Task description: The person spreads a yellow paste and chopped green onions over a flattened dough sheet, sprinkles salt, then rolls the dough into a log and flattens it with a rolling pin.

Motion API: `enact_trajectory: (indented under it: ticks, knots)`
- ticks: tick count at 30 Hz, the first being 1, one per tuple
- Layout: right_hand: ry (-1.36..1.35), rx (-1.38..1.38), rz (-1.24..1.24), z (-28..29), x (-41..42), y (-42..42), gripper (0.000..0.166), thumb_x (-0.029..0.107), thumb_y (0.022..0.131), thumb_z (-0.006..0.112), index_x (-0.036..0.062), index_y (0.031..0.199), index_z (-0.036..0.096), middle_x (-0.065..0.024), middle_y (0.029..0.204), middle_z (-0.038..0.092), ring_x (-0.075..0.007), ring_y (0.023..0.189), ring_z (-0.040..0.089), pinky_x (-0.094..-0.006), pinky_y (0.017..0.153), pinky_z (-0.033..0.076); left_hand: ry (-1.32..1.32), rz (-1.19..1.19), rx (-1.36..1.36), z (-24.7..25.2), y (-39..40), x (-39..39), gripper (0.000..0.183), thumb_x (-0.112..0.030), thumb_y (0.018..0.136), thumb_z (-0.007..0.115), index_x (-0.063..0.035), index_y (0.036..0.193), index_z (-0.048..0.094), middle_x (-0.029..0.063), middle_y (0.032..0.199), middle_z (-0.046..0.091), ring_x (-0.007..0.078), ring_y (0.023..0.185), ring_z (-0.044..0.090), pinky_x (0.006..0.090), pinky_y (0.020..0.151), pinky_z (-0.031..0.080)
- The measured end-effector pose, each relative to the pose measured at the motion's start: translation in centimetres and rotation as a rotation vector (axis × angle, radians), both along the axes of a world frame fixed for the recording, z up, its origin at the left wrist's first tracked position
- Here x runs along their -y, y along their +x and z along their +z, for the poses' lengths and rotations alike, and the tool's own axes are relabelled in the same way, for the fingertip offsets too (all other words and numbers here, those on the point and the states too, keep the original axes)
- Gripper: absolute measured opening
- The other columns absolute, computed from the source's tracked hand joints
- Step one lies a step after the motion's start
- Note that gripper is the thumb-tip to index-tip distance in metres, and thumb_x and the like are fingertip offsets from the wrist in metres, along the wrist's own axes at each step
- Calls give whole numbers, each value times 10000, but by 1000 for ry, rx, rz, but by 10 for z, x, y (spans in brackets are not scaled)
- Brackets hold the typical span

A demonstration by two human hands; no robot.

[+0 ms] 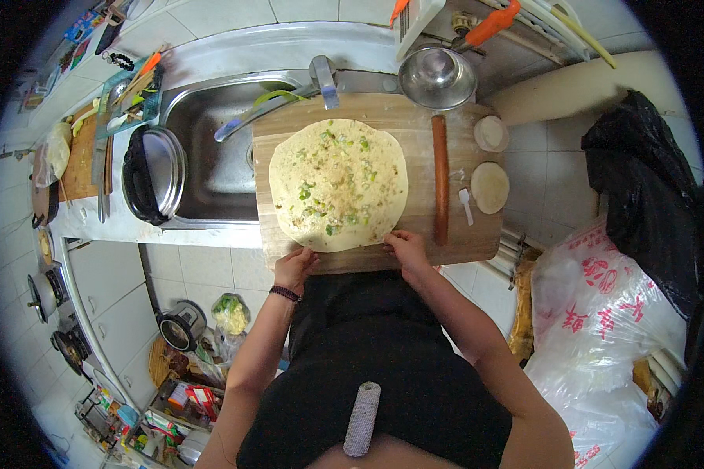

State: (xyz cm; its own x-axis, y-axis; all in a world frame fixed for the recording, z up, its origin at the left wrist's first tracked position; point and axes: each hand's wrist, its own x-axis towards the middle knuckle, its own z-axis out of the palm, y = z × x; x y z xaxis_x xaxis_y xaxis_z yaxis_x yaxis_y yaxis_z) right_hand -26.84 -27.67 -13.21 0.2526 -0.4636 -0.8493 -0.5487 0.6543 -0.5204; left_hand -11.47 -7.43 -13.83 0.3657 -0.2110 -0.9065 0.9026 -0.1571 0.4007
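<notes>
A thin, round sheet of dough (338, 182) lies flat on a wooden board (422, 217), strewn with chopped scallion and a pale brown seasoning. My left hand (296, 268) pinches the dough's near edge at the left, a beaded bracelet on its wrist. On the right, my right hand (408, 249) has thumb and fingers at the near right edge of the same sheet. A wooden rolling pin (440, 179) rests lengthwise to the right of the dough. Beside it lie a small white plastic spoon (466, 206) and two small dough rounds, a nearer one (490, 187) and a farther one (491, 133).
A steel sink (211, 170) with a faucet (322, 73) adjoins the board's left side. Round metal lids (164, 173) stand at its left rim. A steel bowl (437, 78) sits at the board's far right corner. Plastic bags (598, 316) fill the right side. A rice cooker (182, 325) stands below left.
</notes>
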Motion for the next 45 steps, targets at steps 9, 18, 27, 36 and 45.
enact_trajectory:
  ticks: [9, 18, 27, 36, 45]
  knots:
    - [376, 307, -199, 11, 33, 5, 206, 76, 869, 535, -57, 1024, 558, -149, 998, 610, -245, 897, 611, -354, 872, 502, -73, -202, -76, 10, 27, 1, 239, -104, 880, 575, 72, 1040, 549, 123, 920, 629, 203, 786, 638, 256, 693, 548]
    - [191, 371, -73, -2, 42, 18, 233, 91, 877, 536, -50, 1062, 520, -160, 1088, 573, -269, 995, 584, -373, 867, 503, -67, 36, 240, 11, 15, 26, 220, -152, 879, 600, 39, 988, 593, 109, 902, 632, 197, 805, 624, 262, 687, 519]
    - [-1520, 314, 1331, 2, 37, 18, 426, 187, 764, 639, 12, 1135, 526, -112, 1104, 530, -294, 1044, 508, -406, 868, 444, 294, -1169, 1810, 20, 20, 24, 317, -153, 770, 617, -66, 1070, 566, 95, 1059, 574, 263, 984, 535, 381, 839, 431]
    - [-1262, 469, 1023, 3, 53, 41, 163, 60, 794, 533, -15, 931, 579, -157, 878, 545, -328, 918, 504, -425, 791, 434, 210, -1247, 1825, 10, 57, 30, 184, -160, 809, 593, -71, 970, 598, 115, 872, 619, 278, 943, 551, 394, 809, 418]
    - [-1626, 287, 1113, -5, 48, 60, 163, 115, 832, 525, 12, 955, 556, -132, 927, 540, -300, 917, 515, -419, 830, 423, 256, -1033, 1800, 12, 58, 45, 173, -110, 823, 561, -37, 976, 594, 134, 916, 591, 305, 878, 549, 392, 781, 438]
